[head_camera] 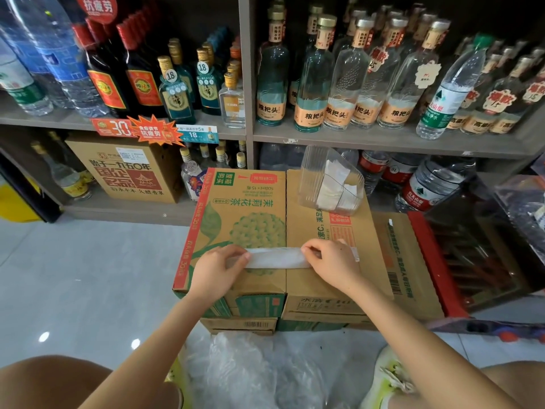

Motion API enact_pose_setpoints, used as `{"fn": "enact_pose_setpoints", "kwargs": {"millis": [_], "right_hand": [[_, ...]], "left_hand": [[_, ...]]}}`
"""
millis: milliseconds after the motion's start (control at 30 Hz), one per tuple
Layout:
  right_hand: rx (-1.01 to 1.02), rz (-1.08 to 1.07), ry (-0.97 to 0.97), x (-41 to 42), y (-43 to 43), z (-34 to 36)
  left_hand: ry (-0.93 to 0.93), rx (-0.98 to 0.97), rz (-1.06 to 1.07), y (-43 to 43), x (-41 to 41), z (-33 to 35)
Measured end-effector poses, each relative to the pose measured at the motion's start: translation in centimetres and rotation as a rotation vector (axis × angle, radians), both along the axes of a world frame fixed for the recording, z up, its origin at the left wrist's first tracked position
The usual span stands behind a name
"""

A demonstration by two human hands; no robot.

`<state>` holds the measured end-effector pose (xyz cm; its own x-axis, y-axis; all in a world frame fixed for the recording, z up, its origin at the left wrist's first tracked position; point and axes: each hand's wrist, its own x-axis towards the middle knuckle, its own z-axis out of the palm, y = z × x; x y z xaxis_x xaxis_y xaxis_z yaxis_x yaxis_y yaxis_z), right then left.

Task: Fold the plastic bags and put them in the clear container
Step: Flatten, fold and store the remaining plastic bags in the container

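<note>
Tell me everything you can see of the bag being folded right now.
The plastic bag is thin, whitish and translucent, folded into a long narrow strip. It lies flat across the seam between two cardboard cartons. The left hand pinches its left end, the right hand its right end, whose tip pokes out beyond.

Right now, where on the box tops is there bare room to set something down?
Free: the left box, between the bag strip and its far edge, left of the clear container; also the far-right box beside the right hand. Crowded: the near edge, where left hand and right hand pinch the strip.
</note>
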<state>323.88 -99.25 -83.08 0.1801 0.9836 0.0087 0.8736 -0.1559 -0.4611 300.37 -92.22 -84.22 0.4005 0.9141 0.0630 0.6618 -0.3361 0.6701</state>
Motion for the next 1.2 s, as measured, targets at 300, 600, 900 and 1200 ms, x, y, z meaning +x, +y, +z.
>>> {"fn": "enact_pose_setpoints", "kwargs": {"millis": [300,600,900,1200], "right_hand": [[0.082,-0.065,-0.045,-0.3,0.6,-1.6],[0.142,-0.032,-0.068,-0.2,1.0,-2.0],[0.165,-0.104,-0.143,0.1,0.6,-1.2],[-0.14,0.192,-0.305,-4.6,0.4,-3.2]], "left_hand": [[0.042,-0.022,0.242,1.0,2.2,-0.1],[0.318,0.504,-0.09,-1.2,3.9,-1.5],[0.546,0.136,-0.098,-1.4,4.9,-2.8],[0.581,0.096,-0.092,-1.4,5.1,-2.6]]}}
